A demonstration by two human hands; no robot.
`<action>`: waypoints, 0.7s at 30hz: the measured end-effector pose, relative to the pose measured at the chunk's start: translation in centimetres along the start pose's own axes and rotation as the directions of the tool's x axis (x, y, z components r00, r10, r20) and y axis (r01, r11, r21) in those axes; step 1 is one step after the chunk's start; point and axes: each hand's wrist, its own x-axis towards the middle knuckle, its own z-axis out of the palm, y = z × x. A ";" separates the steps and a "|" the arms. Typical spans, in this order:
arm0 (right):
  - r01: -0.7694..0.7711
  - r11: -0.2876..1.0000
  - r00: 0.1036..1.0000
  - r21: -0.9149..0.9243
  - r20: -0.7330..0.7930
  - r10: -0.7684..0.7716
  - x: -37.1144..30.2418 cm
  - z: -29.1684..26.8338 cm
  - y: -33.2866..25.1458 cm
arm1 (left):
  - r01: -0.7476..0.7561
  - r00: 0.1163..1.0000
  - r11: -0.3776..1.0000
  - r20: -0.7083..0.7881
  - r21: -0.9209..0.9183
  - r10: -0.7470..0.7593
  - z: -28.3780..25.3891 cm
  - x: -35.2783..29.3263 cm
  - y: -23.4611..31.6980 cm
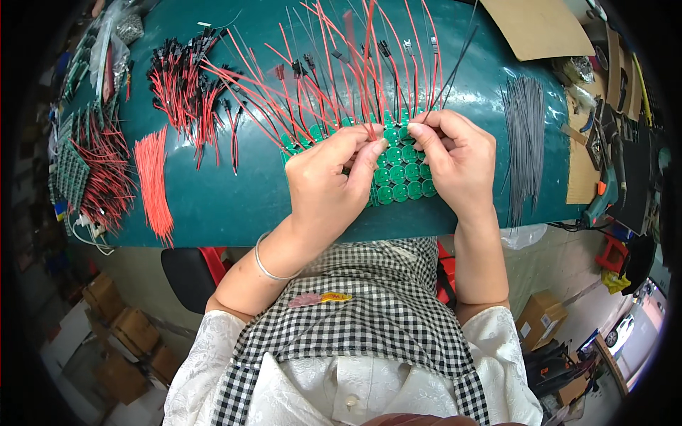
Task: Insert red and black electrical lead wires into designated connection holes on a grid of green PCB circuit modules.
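Observation:
A panel of small round green circuit boards [398, 174] lies on the table in front of me. Many red and black wires, several with black plug connectors [384, 48], rise from its far rows. My left hand [330, 174] is closed over the panel's middle, thumb and forefinger pinching a red wire [368, 78] that stands up toward the far side. Just to its right, my right hand [458, 160] pinches a thin black wire [455, 67] slanting up and right. Fingers hide the wire ends and the board spots under them.
On the green table [249, 206], loose red wires [153, 184] and plug-ended wires [185, 92] lie left. Wired panels [74, 167] sit at the far left. Black wires [524, 142] lie right, near a green-handled tool [602, 195] and cardboard [536, 28].

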 end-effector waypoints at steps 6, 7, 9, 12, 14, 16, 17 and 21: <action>0.022 0.999 1.000 -0.029 -0.009 -0.022 0.0 0.1 0.3 | 0.048 0.992 0.998 0.115 -0.037 -0.043 0.2 0.9 0.9; 0.039 0.998 0.999 -0.042 -0.011 -0.040 0.0 0.1 0.3 | 0.058 0.991 0.998 0.124 -0.025 -0.054 0.3 0.9 0.9; 0.074 0.995 0.997 -0.069 -0.016 -0.075 0.2 0.2 0.2 | 0.058 0.991 0.998 0.122 -0.006 -0.057 0.5 1.0 0.7; 0.048 0.997 0.999 -0.067 0.024 -0.046 0.0 0.3 0.1 | 0.037 0.994 0.999 0.105 0.018 -0.038 0.7 0.8 0.3; 0.069 0.996 0.997 -0.058 0.033 -0.068 0.1 0.5 0.3 | 0.034 0.992 0.999 0.118 0.032 -0.038 0.8 0.8 0.3; 0.084 0.995 0.996 -0.045 0.024 -0.083 0.1 0.5 0.4 | 0.020 0.993 0.999 0.112 0.043 -0.025 0.9 0.8 0.2; 0.087 0.995 0.996 -0.037 0.010 -0.087 0.2 0.4 0.2 | 0.013 0.994 0.999 0.108 0.049 -0.019 1.0 0.7 0.1; 0.056 0.997 0.996 -0.059 -0.063 -0.059 -0.3 -0.7 -0.1 | 0.015 0.999 1.000 0.050 -0.013 -0.014 1.5 0.7 0.0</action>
